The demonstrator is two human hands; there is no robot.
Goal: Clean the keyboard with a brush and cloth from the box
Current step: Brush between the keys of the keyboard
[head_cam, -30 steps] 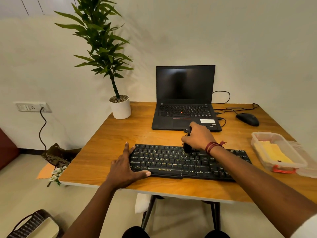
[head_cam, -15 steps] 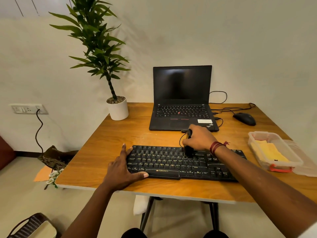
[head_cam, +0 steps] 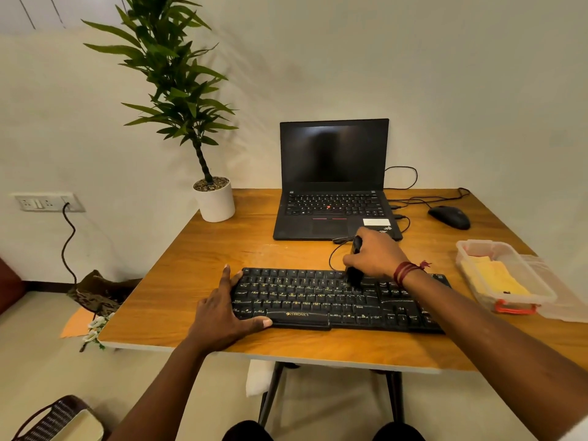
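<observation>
Over the keyboard's (head_cam: 318, 300) far row, the right hand (head_cam: 375, 256) grips the brush (head_cam: 354, 275); keyboard runs left-right, left hand (head_cam: 222, 313) lies flat, bracing its left end.

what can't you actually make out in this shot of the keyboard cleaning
All in the head view:
- Brush: its handle is wrapped by the right hand, and its dark bristles blur into the black keyboard.
- Keyboard's left edge: covered by the left hand.
- Cloth in the box: hazy through the plastic wall.
- Key legends: too small to read.
</observation>
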